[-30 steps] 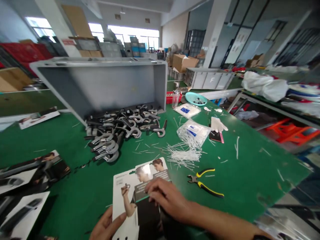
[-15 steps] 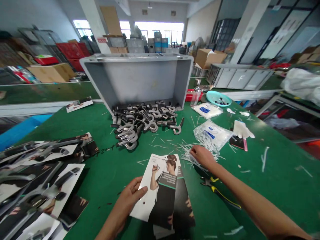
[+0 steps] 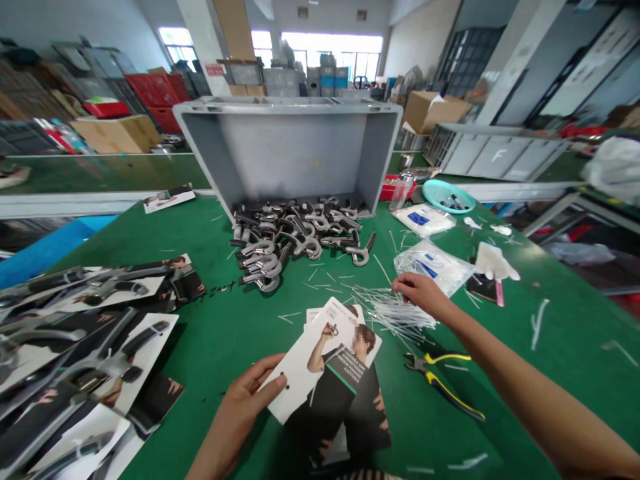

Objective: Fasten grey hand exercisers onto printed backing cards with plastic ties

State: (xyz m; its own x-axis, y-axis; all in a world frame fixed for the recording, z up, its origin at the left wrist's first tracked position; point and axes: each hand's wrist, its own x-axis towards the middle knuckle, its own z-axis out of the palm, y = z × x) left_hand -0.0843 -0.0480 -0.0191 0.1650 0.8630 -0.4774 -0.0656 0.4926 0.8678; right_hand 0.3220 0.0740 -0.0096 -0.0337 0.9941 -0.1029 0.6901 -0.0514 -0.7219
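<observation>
My left hand [image 3: 253, 400] grips a printed cardboard card [image 3: 320, 373] by its left edge, thumb on top near a small punched hole. More such cards lie under it on the table. My right hand [image 3: 417, 293] is pinched shut just above a heap of thin white cable ties [image 3: 395, 313]. A single cable tie [image 3: 383, 270] sticks out from its fingertips to the upper left. Below that hand, yellow-and-black pliers [image 3: 445, 383] rest with their handles apart.
A grey crate [image 3: 300, 147] on its side has a pile of hand grips [image 3: 300, 233] at its mouth. Cards with hand grips [image 3: 115, 360] are stacked at left. A plastic bag [image 3: 440, 263], white glove [image 3: 495, 260], turquoise plate [image 3: 450, 190] and red tray [image 3: 393, 189] stand right.
The card in my left hand has tilted clockwise. My right hand has risen slightly off the heap with a cable tie between its fingers. The view has shifted a little left.
</observation>
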